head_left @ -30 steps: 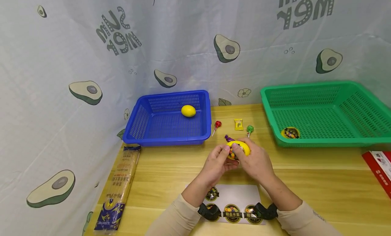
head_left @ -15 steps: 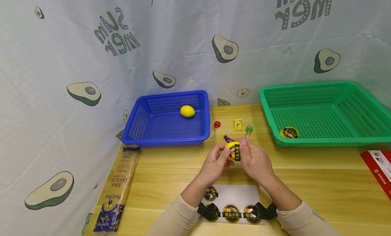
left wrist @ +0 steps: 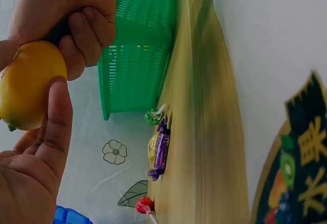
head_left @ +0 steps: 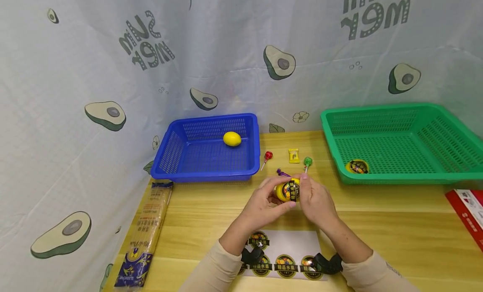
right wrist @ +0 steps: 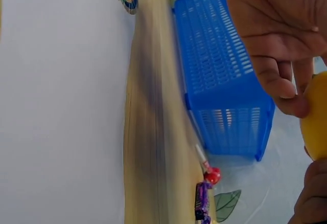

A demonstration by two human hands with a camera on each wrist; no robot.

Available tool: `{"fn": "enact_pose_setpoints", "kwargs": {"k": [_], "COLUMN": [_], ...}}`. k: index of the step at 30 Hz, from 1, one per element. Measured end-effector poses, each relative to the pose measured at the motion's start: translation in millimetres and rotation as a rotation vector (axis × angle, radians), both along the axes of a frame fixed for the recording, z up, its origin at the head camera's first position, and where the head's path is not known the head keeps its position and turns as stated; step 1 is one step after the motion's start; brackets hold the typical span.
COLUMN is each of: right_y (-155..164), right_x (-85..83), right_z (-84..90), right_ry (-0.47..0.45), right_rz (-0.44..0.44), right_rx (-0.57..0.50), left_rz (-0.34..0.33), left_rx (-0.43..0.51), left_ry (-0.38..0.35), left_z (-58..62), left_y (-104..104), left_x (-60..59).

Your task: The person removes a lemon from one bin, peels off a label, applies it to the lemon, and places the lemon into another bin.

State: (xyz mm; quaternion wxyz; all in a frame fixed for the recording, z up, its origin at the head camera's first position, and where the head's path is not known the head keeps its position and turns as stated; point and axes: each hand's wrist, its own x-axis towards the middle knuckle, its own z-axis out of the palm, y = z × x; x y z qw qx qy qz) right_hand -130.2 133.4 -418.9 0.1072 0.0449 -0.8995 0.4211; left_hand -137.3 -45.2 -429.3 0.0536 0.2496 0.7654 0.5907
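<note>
Turned between the fingers since a second ago, the lemon [head_left: 287,190] now shows its dark round sticker [head_left: 289,190] to the head camera, no longer broadside. The left hand [head_left: 264,204] cups it, thumb along its flank, while the right hand [head_left: 316,202] pinches the opposite side, holding it above the wooden table [head_left: 396,225], between the blue basket [head_left: 188,168] and the green basket [head_left: 377,176]. Its long axis appears to run roughly toward the viewer, one end hidden. Likely light and firm with a smooth, slightly slippery rind, it is best gripped around its broad middle. Lollipops [head_left: 267,156] lie just behind.
</note>
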Motion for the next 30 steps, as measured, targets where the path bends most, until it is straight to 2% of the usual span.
{"fn": "enact_pose_setpoints", "kwargs": {"k": [7, 11, 19, 26, 30], "right_y": [3.1, 8.2, 34.2, 83.8, 119.3], "right_x": [-2.2, -3.5, 15.9, 33.4, 33.8], "right_z": [0.0, 0.4, -6.2, -7.4, -2.7], "right_ry": [-0.158, -0.226, -0.209, -0.193, -0.193], "right_rz": [0.082, 0.088, -0.018, -0.100, -0.178], "right_rx": [-0.023, -0.014, -0.002, 0.007, -0.014], "left_rz": [0.015, 0.028, 0.042, 0.066, 0.087], "left_rx": [-0.045, -0.060, -0.098, -0.136, -0.175], "left_ry": [-0.003, -0.010, -0.032, -0.041, -0.018], "left_z": [-3.3, -4.2, -8.7, -11.4, -12.8], "left_y": [-8.4, -10.8, -11.5, -10.9, -10.6], "left_x": [-5.1, -8.0, -10.7, -10.6, -10.6]}}
